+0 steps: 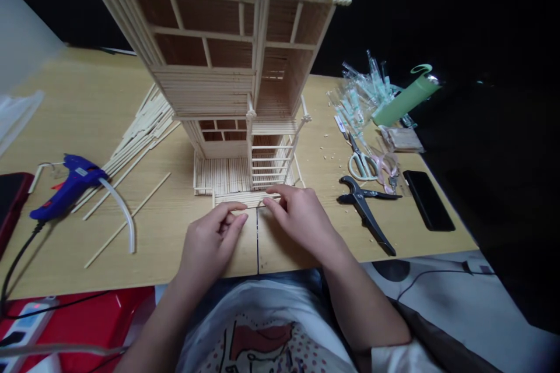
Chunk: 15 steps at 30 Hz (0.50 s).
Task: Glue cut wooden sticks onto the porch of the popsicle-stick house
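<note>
A model house of thin wooden sticks stands upright on the table, with a stick deck, a small staircase and a low front step. My left hand is at the left front edge of that step; its fingers are curled, the thumb and index finger are slightly apart, and nothing shows between them. Over the right part of the step, my right hand has its thumb and index finger on a small wooden stick. Part of the step is hidden behind my right fingers.
A blue glue gun with a glue stick lies left, beside a pile of loose wooden sticks. On the right are black cutters, scissors, a phone, a green bottle and plastic wrappers.
</note>
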{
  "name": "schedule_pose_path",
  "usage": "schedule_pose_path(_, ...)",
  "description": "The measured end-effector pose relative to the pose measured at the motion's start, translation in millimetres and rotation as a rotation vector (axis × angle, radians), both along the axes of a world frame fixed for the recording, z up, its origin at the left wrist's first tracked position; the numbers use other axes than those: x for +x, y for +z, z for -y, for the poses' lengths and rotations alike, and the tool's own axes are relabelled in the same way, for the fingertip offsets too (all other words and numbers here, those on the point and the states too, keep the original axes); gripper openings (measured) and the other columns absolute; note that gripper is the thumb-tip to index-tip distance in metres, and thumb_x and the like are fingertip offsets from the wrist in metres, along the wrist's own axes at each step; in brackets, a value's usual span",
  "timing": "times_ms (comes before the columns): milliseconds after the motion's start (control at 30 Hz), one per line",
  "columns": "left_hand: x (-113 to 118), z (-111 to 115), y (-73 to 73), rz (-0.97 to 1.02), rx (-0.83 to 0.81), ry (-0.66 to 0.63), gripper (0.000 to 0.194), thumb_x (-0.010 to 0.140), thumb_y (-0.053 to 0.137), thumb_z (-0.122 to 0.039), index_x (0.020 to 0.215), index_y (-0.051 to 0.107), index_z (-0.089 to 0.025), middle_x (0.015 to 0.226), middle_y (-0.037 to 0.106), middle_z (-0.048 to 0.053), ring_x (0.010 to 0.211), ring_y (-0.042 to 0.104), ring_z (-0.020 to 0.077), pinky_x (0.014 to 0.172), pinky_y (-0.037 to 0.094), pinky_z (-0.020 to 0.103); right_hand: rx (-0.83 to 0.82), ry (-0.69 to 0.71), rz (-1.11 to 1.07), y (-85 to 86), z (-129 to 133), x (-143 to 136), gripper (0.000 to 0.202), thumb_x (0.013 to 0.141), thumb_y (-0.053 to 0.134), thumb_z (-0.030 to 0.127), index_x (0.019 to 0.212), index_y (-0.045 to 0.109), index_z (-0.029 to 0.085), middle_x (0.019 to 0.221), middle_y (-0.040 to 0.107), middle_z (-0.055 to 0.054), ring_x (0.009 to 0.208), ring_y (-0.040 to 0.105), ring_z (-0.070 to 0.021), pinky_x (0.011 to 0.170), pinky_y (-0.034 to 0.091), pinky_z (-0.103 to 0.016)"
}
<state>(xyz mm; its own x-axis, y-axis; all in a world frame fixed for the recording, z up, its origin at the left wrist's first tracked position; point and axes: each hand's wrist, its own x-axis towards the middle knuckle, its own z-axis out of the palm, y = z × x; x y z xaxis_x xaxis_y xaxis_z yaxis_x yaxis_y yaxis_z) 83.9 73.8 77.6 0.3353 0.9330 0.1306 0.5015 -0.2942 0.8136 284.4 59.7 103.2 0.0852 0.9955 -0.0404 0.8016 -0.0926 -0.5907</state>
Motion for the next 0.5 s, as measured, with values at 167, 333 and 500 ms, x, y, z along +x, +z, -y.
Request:
schedule_pose_path(167,10.2,-12.5,-5.1,-0.180,0.005,-0.041,0.033,0.097,0.057,-0.034,0.125,0.068,-0.022,0.071,0.069,-0.001,0.059,0.061,0.0137,0.060,0.043,0.024,0.057,-0.001,-0.047,-2.3,-1.6,1.7,0.015,0.092,0.066,0.020,0.101,0.078,0.021,0.071,0.076,-0.002,0.061,0.068,-0.0189,0.066,0.049,-0.029)
schedule_pose_path(333,21.3,-21.4,-7.9,-0.290,-0.022,-0.089,0.038,0.098,0.054,-0.035,0.131,0.067,-0.023,0.088,0.079,0.004,0.071,0.070,0.0189,0.068,0.050,0.029,0.192,-0.080,-0.111,2.8,13.9,24.4,0.013,0.093,0.062,0.021,0.092,0.075,0.021,0.066,0.072,0.001,0.053,0.063,-0.0143,0.057,0.044,-0.024)
schedule_pose_path(500,28.0,-25.2,-13.4,-0.313,0.004,-0.116,0.027,0.097,0.057,-0.038,0.109,0.077,-0.025,0.107,0.081,0.005,0.097,0.075,0.0250,0.084,0.054,0.035,0.202,-0.133,-0.122,-0.8,33.9,42.8,0.014,0.094,0.061,0.024,0.092,0.074,0.021,0.059,0.065,0.003,0.047,0.056,-0.0128,0.052,0.039,-0.023)
